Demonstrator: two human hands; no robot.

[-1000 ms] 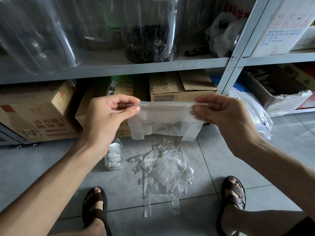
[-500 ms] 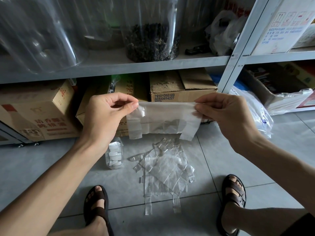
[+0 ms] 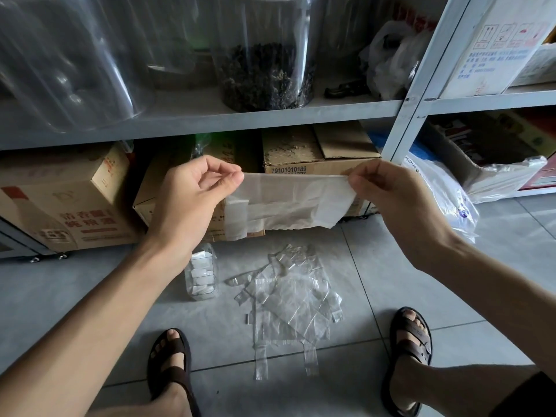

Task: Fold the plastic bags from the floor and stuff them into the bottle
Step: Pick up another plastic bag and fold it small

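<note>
Plastic bag (image 3: pixel 288 203) pinched between left hand (image 3: pixel 186 203), right hand (image 3: pixel 397 203).

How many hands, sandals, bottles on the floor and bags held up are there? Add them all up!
hands: 2, the left hand and the right hand
sandals: 2
bottle on the floor: 1
held bag: 1
Total: 6
The clear bags piled on the floor overlap too much to count.
</note>
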